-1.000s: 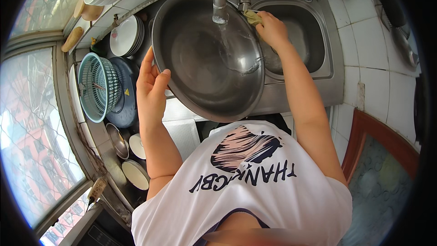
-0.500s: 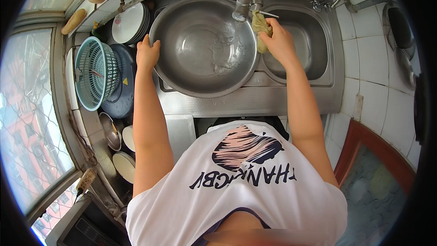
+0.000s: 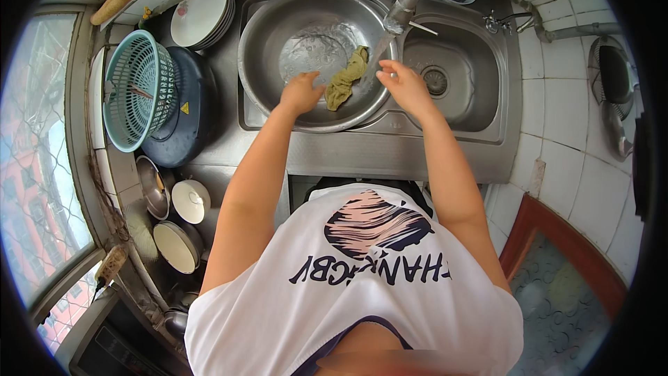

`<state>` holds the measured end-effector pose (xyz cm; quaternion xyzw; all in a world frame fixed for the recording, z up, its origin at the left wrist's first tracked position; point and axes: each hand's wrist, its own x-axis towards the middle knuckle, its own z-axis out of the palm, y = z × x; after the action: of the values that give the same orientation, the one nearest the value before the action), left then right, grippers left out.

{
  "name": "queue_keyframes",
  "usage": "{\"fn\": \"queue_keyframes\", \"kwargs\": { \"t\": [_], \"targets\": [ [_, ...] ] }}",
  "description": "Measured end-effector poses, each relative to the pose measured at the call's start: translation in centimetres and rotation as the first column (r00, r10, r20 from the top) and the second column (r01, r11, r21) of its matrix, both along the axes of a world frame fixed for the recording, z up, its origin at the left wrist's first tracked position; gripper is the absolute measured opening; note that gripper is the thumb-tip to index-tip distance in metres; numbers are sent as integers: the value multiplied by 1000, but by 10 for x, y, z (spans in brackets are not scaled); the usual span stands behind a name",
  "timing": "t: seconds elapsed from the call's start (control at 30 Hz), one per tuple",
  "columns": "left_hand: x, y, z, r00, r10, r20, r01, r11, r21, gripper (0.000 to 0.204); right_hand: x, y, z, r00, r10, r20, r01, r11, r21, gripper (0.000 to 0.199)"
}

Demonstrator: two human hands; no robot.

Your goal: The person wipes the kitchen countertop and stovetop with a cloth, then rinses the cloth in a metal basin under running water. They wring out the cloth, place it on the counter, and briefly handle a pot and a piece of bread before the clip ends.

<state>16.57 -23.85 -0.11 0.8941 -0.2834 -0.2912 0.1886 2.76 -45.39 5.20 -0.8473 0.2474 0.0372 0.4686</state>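
Observation:
A large round metal basin point(image 3: 268, 97) sits in the left bowl of the sink. Inside it, toward its near right side, lies a crumpled yellow-green cloth point(image 3: 346, 80), which neither hand grips. My left hand point(image 3: 303, 92) hovers over the near part of the basin, left of the cloth, with fingers apart and nothing held. At the basin's right rim is my right hand point(image 3: 406, 87), also empty, thumb and fingers parted. The metal faucet point(image 3: 410, 0) reaches over the basin's right rim from the back, water falling from its mouth just beyond my right hand.
The right sink bowl point(image 3: 480, 97) has a drain point(image 3: 435, 81). Stacked white plates point(image 3: 198, 17) stand at the back left. Left of them are a light blue plastic basket point(image 3: 132, 90) and a dark round lid-like object point(image 3: 188, 139). Nearer are white bowls point(image 3: 189, 200).
The cloth has gone from my right hand into the basin. My left hand has left the basin's left rim and moved right and nearer; my right hand has come slightly left and nearer.

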Motion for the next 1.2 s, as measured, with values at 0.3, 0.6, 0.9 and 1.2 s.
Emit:
{"fn": "queue_keyframes", "kwargs": {
  "t": [0.3, 0.6, 0.9, 1.2],
  "targets": [
    [-59, -39, -28, 999, -41, 11, 35, 943, 331, 46, -6, 30, -31, 954, 216, -210, -209, 976, 54, 40],
    [-38, -20, -22, 919, 196, -343, -210, 978, -4, 20, -7, 41, -37, 955, 212, -209, -214, 977, 13, 37],
    [-40, -11, 49, 665, 116, -738, -529, 771, -355, 17, -2, 55, -19, 953, 264, -148, -272, 961, -41, 53],
    [-54, -10, 74, 756, -191, -626, -231, 817, -528, 38, -9, 53, 5, 964, 135, 230, -154, 986, 65, 36]
  ]
}}
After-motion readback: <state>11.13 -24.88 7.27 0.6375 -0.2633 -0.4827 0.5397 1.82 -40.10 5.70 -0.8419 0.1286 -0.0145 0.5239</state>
